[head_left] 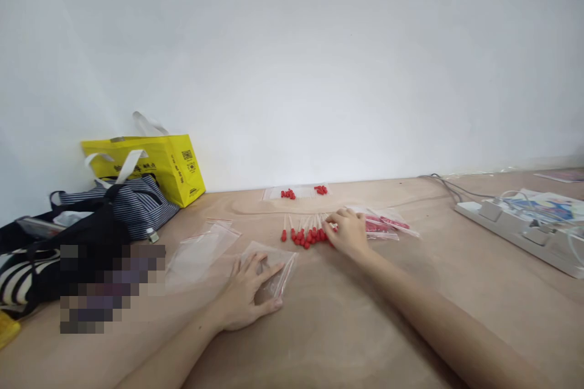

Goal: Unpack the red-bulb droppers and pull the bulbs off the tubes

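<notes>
My left hand (249, 295) lies with its fingers spread on a clear zip bag (288, 270), pressing it against the table. Just right of centre, my right hand (349, 231) bends its fingers around the right end of a loose row of red-tipped sticks (306, 236), which look like big matches. A red tip shows between its thumb and fingers; how many sticks they pinch is hidden. Beyond that hand lie clear bags with red contents (385, 225). Flat clear bags (201, 252) rest to the left of my left hand.
Near the wall, another clear bag (303, 193) holds red-tipped sticks. At left stand a yellow shopping bag (187, 173), a striped bag (141, 203) and a black bag (82, 249). A white power strip (515, 237) with cables and a printed sheet (554, 205) are at right.
</notes>
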